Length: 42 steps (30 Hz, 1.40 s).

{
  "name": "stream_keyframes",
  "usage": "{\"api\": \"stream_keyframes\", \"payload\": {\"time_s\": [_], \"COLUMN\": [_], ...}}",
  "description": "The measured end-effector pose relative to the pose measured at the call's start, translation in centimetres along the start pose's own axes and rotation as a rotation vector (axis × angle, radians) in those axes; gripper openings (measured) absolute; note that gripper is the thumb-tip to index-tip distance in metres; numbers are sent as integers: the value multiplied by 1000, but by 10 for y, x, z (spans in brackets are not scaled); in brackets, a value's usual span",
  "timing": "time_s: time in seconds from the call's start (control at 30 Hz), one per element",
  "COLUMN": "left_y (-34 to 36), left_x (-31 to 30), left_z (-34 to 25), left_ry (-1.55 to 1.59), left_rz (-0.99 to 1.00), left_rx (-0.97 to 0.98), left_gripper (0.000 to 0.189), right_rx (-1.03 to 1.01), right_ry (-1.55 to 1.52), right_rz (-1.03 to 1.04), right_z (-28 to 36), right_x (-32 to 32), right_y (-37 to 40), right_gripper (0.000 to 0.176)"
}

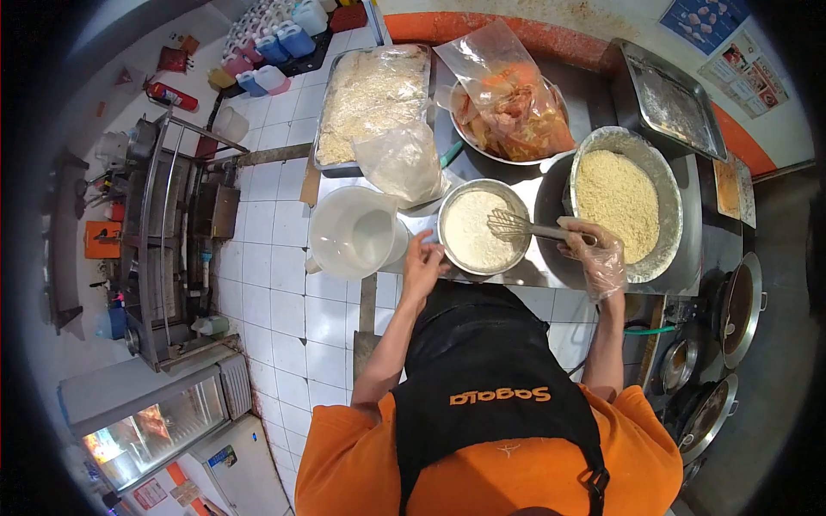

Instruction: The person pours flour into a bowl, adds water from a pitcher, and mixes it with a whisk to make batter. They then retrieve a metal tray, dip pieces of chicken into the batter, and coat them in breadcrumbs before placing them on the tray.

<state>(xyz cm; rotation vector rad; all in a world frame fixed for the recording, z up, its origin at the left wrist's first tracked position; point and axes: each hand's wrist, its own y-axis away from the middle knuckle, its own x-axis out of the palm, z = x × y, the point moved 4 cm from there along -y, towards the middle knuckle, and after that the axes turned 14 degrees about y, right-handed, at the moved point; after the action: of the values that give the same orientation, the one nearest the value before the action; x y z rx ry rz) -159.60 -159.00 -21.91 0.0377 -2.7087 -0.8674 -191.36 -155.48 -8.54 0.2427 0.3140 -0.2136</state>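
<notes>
A wire whisk (514, 225) dips into the pale batter or flour in a round metal bowl (516, 191), centred on the table. My right hand (600, 258), in a clear plastic glove, is closed around the whisk's handle. Beside the bowl's left rim is my left hand (422, 268), bare, its fingers apart and the fingertips close to the rim. A translucent plastic jug (351, 234) stands just left of that hand. To the right, a large metal basin (669, 202) holds yellowish crumbs.
Behind are a tray of crumbs (376, 95) with a plastic bag (403, 163) of white powder at its corner, and a basin of raw meat (490, 120) partly covered by plastic. A dark metal container (671, 99) stands at the back right. Large pans (742, 310) are at the far right.
</notes>
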Motion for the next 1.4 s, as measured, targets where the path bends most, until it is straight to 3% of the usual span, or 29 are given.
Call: {"api": "stream_keyframes", "payload": {"time_s": [0.03, 0.1, 0.13, 0.17, 0.23, 0.37, 0.43, 0.5, 0.57, 0.6, 0.63, 0.7, 0.87, 0.97, 1.0, 1.03, 1.1, 1.13, 1.23, 1.37, 1.4], "left_y": [-6, -9, -8, -7, 0, 21, 15, 13, 14, 16, 15, 17, 18, 19, 18, 18, 16, 18, 18, 10, 8], "left_x": [3, 10, 16, 20, 29, 40, 35, 36, 39, 38, 42, 44, 44, 38, 42, 44, 40, 38, 41, 33, 32], "left_z": [-10, -24, -29, -30, -19, -14, -13, -13, -9, -7, -5, -2, -7, -2, -3, -4, -9, -9, -5, 3, 7], "left_ry": [-18, -35, -81, -129, -35, 118, 116, 114, 130, 175, 220, 200, 191, 192, 219, 246, 207, 194, 212, 198, 190], "left_rz": [35, 72, 116, 162, 215, 299, 293, 339, 332, 322, 327, 384, 347, 326, 320, 310, 300, 322, 319, 350, 370], "left_rx": [87, 173, 124, 75, 63, -44, -51, -51, -49, -37, -28, -48, -7, -17, -16, -21, -14, -35, -47, -56, -63], "left_gripper": [52, 55, 61, 67, 72, 83, 87, 87, 85, 85, 85, 87, 86, 86, 86, 86, 86, 86, 85, 87, 87], "right_rx": [2, -246, -164, -163, -138, -147, -57, -200, -227, -424, -396, -125, -280, -251, -134, -146, -262, -279, -167, -246, -244], "right_ry": [-1, 770, 1044, 1044, 1400, 1449, 1288, 1360, 1247, 1182, 1195, 1290, 1182, 1250, 1196, 1191, 1098, 1203, 1234, 1242, 1237], "right_rz": [-1, 111, 103, 99, 262, 358, 412, 465, 282, 333, 306, 475, 461, 487, 428, 445, 426, 628, 440, 621, 544], "right_z": [9, 42, 71, 76, 62, 18, -5, 12, 6, -24, -15, 12, -10, -1, 2, -3, -14, -5, 0, 0, 11], "right_x": [-3, 2, 20, 36, 68, 102, 94, 80, 92, 105, 97, 85, 111, 85, 93, 102, 111, 97, 95, 91, 89], "right_y": [1, 2, 4, 2, -1, -22, -22, -31, -16, -18, -18, -18, -9, -26, -22, -17, -13, -21, -31, -27, -29], "right_gripper": [28, 33, 32, 32, 27, 23, 25, 28, 28, 26, 26, 27, 29, 35, 39, 39, 34, 33, 24, 23, 23]}}
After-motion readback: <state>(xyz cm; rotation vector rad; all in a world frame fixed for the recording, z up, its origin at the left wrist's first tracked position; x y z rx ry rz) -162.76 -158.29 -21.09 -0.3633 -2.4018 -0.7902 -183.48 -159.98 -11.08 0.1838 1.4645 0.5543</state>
